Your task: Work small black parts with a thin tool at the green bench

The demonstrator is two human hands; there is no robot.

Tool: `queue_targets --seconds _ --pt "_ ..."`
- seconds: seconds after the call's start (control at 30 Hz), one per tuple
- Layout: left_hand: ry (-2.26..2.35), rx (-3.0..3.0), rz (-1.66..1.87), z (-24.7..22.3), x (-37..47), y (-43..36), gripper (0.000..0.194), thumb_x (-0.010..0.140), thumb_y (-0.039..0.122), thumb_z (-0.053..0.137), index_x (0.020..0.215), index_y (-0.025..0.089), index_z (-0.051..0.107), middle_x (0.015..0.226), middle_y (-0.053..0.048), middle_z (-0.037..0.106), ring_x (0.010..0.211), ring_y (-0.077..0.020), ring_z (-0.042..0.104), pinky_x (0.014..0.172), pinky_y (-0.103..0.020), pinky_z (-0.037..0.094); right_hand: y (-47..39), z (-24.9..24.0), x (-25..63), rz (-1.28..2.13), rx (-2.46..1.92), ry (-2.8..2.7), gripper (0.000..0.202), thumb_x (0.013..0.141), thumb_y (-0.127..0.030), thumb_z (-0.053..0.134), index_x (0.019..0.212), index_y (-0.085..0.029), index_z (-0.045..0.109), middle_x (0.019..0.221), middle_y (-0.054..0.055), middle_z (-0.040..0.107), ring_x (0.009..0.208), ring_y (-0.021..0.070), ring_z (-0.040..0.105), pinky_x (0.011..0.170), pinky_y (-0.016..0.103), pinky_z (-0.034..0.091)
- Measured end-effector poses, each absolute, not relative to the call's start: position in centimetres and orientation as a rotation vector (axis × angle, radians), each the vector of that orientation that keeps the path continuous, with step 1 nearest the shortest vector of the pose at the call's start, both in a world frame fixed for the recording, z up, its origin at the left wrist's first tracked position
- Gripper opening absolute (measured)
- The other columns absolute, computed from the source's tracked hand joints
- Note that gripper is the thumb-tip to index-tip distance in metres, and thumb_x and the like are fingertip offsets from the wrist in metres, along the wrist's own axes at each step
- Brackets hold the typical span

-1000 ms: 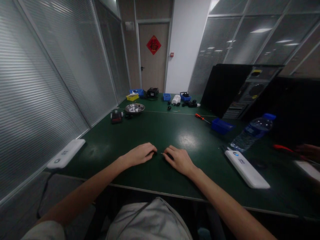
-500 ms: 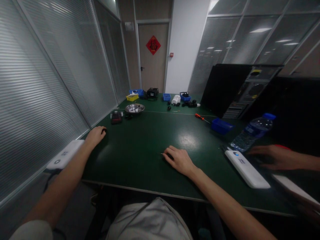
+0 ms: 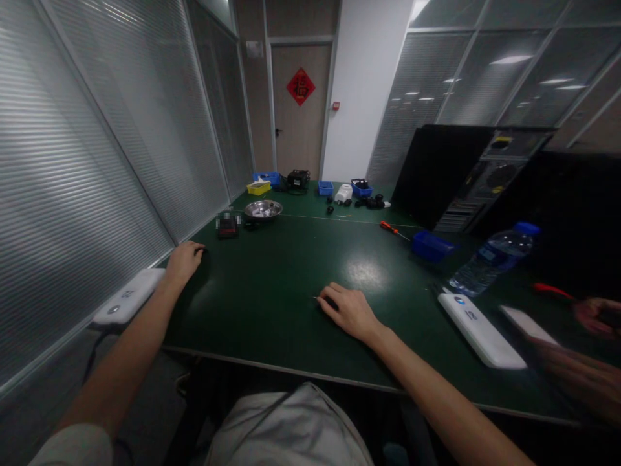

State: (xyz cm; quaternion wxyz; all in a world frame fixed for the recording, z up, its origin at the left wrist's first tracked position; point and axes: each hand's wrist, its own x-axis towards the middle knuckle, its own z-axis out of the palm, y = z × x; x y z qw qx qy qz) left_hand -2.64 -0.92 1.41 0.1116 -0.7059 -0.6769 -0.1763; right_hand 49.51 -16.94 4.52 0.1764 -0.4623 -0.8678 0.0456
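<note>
My left hand rests at the table's left edge with its fingers curled together; a small dark thing shows at the fingertips, too small to name. On the table before me lies my right hand, fingers bent in and thumb close to them. A thin pale tip sticks out by that thumb, and what it belongs to is hidden. Beyond my left hand sit a dark red-and-black item, partly blurred out, and a metal bowl with small white pieces in it.
Right of me are a white power bank-like device, a water bottle, a blue bin and an orange screwdriver. A co-worker's blurred hands are at far right by a flat white item. Another white device is at left.
The co-worker's hand by the bottle has drawn back to the right, uncovering a red-handled thing. The flat white item has moved left and away from me. My hands stay in place.
</note>
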Motion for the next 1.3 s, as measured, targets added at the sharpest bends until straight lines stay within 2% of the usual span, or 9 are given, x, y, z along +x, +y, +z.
queue_targets --seconds 0.8,1.07,1.3 --pt "-1.959 -2.086 -0.562 0.9 -3.3 0.0 0.037 0.093 0.023 0.044 0.112 0.012 0.074 0.117 -0.016 0.071 0.113 -0.0301 0.064 0.104 -0.042 0.047 -17.1 4.8 49.5 0.132 -1.301 -2.450 0.025 0.109 -0.039 0.045 0.105 -0.023 0.064 0.100 0.001 0.066 0.075 0.0140 0.062 0.064 0.027 0.037" --pt "-1.899 -2.083 -0.404 1.4 -2.3 -1.1 0.044 0.093 0.020 0.041 0.120 0.011 0.075 0.114 -0.018 0.071 0.107 -0.0329 0.065 0.098 -0.044 0.050 -17.0 4.4 49.5 0.117 -1.300 -2.455 0.024 0.109 -0.039 0.046 0.103 -0.024 0.064 0.099 0.001 0.066 0.076 0.0143 0.062 0.064 0.026 0.035" --pt "-1.944 -2.042 -0.361 2.0 -1.3 -1.6 0.044 0.095 0.023 0.038 0.113 0.011 0.076 0.114 -0.019 0.069 0.106 -0.0320 0.064 0.098 -0.042 0.050 -17.0 4.6 49.5 0.130 -1.305 -2.460 0.026 0.109 -0.040 0.045 0.104 -0.024 0.065 0.099 0.002 0.067 0.075 0.0140 0.062 0.063 0.026 0.036"
